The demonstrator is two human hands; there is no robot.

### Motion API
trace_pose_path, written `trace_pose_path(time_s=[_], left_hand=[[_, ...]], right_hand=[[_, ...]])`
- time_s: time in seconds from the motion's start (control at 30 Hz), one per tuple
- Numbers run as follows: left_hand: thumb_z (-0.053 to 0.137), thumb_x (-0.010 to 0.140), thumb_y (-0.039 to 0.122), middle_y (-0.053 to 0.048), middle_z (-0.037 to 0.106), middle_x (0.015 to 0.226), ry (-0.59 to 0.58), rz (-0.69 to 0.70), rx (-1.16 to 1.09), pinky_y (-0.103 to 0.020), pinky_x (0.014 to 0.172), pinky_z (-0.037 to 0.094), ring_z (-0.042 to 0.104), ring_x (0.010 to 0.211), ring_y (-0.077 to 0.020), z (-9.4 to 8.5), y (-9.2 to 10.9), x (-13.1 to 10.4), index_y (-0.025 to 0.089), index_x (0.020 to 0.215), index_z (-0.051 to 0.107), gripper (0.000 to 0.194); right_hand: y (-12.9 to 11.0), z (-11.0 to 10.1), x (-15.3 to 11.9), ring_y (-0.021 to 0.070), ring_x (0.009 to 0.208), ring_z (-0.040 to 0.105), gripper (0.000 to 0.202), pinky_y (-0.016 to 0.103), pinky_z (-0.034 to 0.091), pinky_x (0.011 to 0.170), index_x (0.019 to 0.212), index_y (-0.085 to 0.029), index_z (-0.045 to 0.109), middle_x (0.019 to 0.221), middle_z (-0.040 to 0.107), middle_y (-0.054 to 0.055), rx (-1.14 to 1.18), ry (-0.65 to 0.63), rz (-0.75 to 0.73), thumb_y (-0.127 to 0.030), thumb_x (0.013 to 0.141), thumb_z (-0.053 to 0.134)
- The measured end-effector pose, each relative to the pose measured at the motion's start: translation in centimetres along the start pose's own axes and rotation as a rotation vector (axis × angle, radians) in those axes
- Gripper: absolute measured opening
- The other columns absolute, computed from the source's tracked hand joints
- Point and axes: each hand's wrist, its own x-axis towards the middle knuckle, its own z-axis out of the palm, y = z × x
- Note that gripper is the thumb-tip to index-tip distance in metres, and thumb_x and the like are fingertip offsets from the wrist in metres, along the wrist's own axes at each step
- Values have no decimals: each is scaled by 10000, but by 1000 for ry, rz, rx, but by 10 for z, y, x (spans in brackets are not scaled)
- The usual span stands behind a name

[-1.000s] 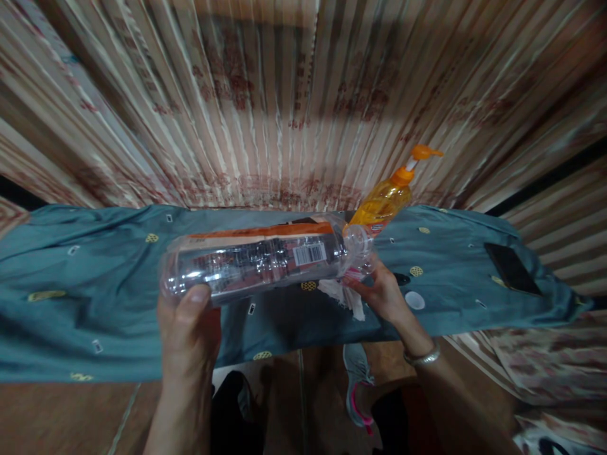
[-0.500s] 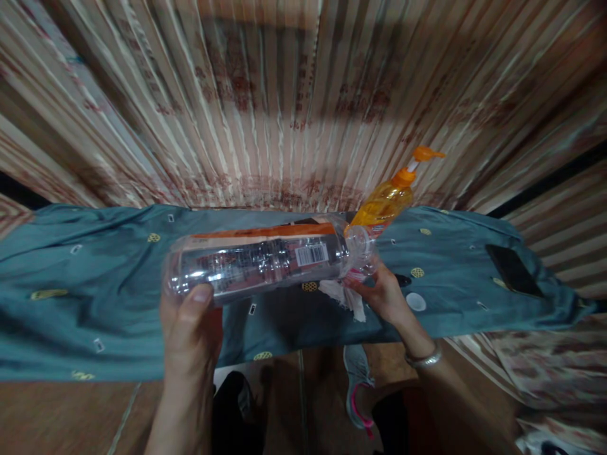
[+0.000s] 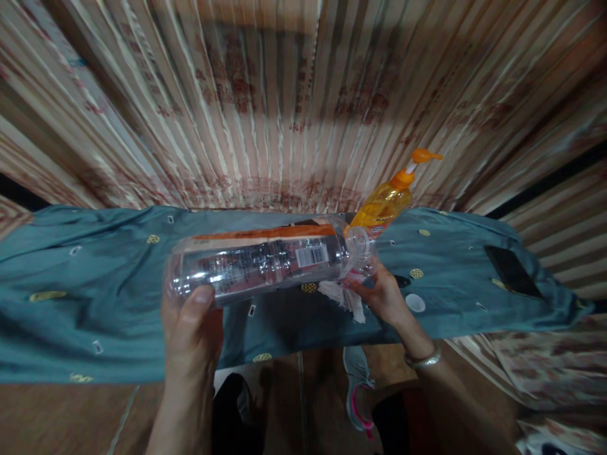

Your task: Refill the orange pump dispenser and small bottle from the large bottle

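Observation:
A large clear plastic bottle (image 3: 265,262) with an orange-edged label and a barcode lies sideways in the air, its neck to the right. My left hand (image 3: 192,332) is wrapped round its base end, the thumb on the near side. At the neck, my right hand (image 3: 382,294) has its fingers closed on a white cloth (image 3: 344,299), which hangs below the bottle's mouth. Part of the right fingers is hidden behind the neck. An orange pump bottle (image 3: 382,205) stands just behind the neck.
A teal patterned cloth (image 3: 118,278) covers the table. To the right are a round white lid (image 3: 415,303), a small dark object (image 3: 402,280) and a black phone (image 3: 512,270). A pleated curtain (image 3: 284,114) hangs behind. Shoes show on the floor below.

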Motion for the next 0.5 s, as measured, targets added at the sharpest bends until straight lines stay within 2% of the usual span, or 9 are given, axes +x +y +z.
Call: trace_pose_path(time_s=[0.17, 0.5], left_hand=[[993, 742, 501, -82, 855, 1266, -9, -3, 5, -551, 905, 734, 771, 1304, -441, 2, 0, -2, 372, 1104, 864, 406], [1046, 690, 509, -80, 840, 1275, 6, -23, -30, -541, 918, 736, 786, 1248, -417, 2, 1, -2, 364, 1085, 860, 460]], right_hand=[[0, 1, 0, 414, 1197, 866, 639, 593, 706, 1074, 1342, -288, 757, 1280, 906, 121, 4, -7, 13, -682, 872, 933], [2, 1, 0, 422, 1160, 870, 628, 625, 698, 1082, 1315, -288, 754, 1257, 906, 122, 11, 3, 17, -657, 844, 945]])
